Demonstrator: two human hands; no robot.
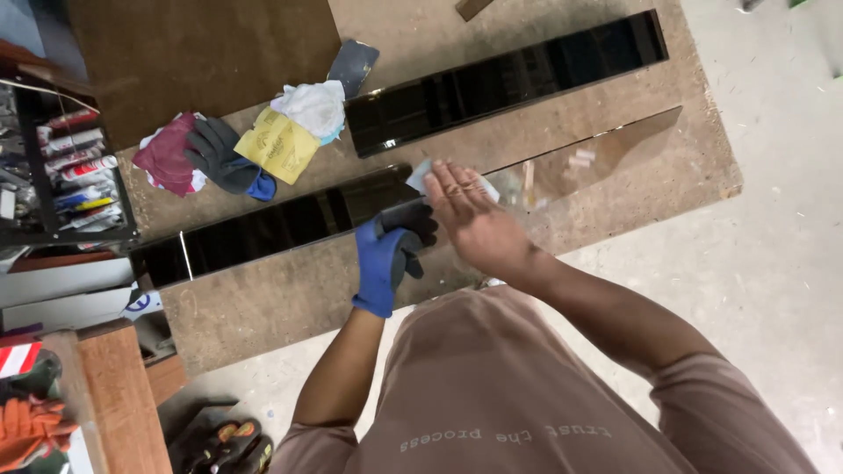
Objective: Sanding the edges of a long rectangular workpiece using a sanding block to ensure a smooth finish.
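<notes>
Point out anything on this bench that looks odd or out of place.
Only the left hand wears a blue glove; the right hand is bare on the long dark glossy strip. A spare grey glove lies among the rags. No damage or spills visible.

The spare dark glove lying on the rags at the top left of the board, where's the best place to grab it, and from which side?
Probably the cuff end of the dark glove, pinched from above. It lies flat and limp on the red cloth, fingers spread toward the board's edge, so the bunched cuff beside the yellow cloth gives most to pinch. The gloved left hand is nearer.
</notes>
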